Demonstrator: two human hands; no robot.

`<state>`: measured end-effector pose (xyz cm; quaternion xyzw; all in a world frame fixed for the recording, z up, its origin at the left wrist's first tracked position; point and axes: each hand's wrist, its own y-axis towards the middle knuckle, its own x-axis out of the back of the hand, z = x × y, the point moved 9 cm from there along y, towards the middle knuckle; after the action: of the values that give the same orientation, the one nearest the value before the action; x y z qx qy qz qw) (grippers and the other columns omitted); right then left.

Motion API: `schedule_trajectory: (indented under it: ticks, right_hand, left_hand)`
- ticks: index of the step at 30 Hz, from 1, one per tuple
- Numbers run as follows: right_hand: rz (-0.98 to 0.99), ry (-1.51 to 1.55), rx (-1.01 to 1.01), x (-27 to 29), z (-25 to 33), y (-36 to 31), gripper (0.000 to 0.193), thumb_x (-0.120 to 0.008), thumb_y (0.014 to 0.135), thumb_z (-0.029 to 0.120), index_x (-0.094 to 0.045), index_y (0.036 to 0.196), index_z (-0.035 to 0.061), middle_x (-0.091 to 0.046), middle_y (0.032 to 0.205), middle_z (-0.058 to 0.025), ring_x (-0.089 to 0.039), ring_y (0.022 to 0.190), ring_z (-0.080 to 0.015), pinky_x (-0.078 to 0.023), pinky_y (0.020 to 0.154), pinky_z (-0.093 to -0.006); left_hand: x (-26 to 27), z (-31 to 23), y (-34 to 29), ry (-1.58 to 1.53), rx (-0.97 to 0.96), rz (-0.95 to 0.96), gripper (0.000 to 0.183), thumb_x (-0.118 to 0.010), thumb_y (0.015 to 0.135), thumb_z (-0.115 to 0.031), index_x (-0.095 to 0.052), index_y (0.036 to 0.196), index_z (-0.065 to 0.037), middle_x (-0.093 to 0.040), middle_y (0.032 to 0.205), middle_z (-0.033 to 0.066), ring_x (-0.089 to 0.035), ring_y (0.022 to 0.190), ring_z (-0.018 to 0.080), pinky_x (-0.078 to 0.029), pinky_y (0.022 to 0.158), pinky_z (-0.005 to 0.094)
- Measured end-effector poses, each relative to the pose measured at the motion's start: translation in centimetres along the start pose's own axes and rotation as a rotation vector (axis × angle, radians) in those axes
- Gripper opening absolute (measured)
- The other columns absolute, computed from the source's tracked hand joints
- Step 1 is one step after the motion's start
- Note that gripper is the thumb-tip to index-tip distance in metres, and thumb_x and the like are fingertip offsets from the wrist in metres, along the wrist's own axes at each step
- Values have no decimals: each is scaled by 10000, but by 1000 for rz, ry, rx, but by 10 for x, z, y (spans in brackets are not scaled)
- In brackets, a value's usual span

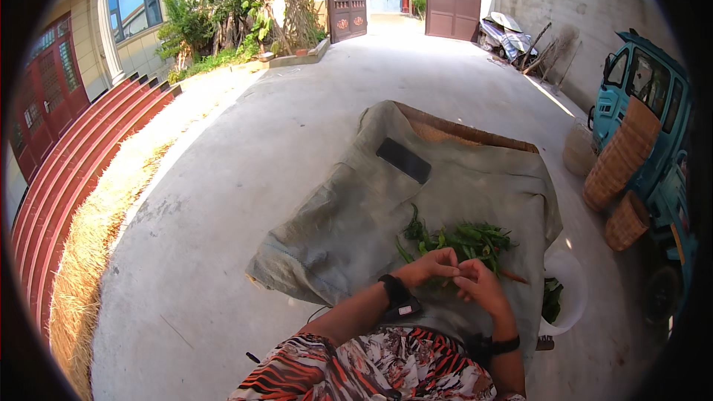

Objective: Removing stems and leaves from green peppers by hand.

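Green pods: A loose heap of slender green pods [479, 236] is spread on the cloth-draped worktop [475, 186], just beyond the hands.
Grip: The left hand [429, 267] and right hand [484, 287] are brought together at 6 o'clock of the heap, fingertips meeting; whether anything is pinched between them cannot be told.
Edges: The worktop's far side is marked at 12 o'clock by a woven rim [468, 132].
Room for moving: A broad stretch of cloth is spread from the heap toward 9 o'clock; a dark phone [403, 160] is laid at 11. The right edge is closely flanked at 4 o'clock by a white bucket [575, 298] with green leaves [551, 301] inside.
Courtyard: Woven baskets [625, 152] and a teal truck [615, 100] are seen at 2 o'clock, well apart.
Writing: A pale label [404, 311] is borne by a black device [414, 305] at 7 o'clock, too small to be read.
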<state>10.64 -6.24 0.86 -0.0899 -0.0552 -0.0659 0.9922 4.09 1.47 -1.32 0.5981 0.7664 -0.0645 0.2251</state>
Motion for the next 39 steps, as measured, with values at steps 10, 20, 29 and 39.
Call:
schedule_trajectory:
  ticks: [10, 20, 29, 39]
  right_hand:
    - [-281, 260, 149, 28, -14, 12, 242, -648, 845, 97, -502, 1029, 36, -582, 818, -50, -569, 582, -108, -478, 473, -245]
    - [-286, 531, 142, 32, -22, -2, 171, -599, 875, 147, -502, 990, 67, -623, 849, -85, -576, 568, -121, -480, 477, -256]
    - [-371, 686, 223, 77, -30, -14, 167, -596, 900, 184, -538, 1035, 105, -649, 923, -95, -570, 573, -118, -461, 500, -250]
    - [-270, 1338, 703, 154, -22, -60, 292, -483, 967, 333, -574, 1089, 84, -626, 1148, -77, -557, 708, -127, -474, 583, -251]
  left_hand:
    - [10, 8, 1, 15, 113, -51, 254, -636, 891, -234, -521, 1051, -73, -563, 873, 2, -556, 746, 93, -451, 636, 232]
    - [25, 19, -1, -163, 52, -38, 189, -528, 957, -243, -522, 1059, -84, -586, 811, 19, -580, 708, 113, -457, 637, 232]
    - [21, 10, 3, -315, 54, -142, 204, -517, 952, -184, -541, 1115, -65, -634, 910, 55, -613, 743, 142, -490, 643, 257]
    - [38, 11, 8, -369, 54, -148, 216, -530, 922, -142, -542, 1108, -33, -635, 900, 81, -616, 767, 168, -499, 626, 282]
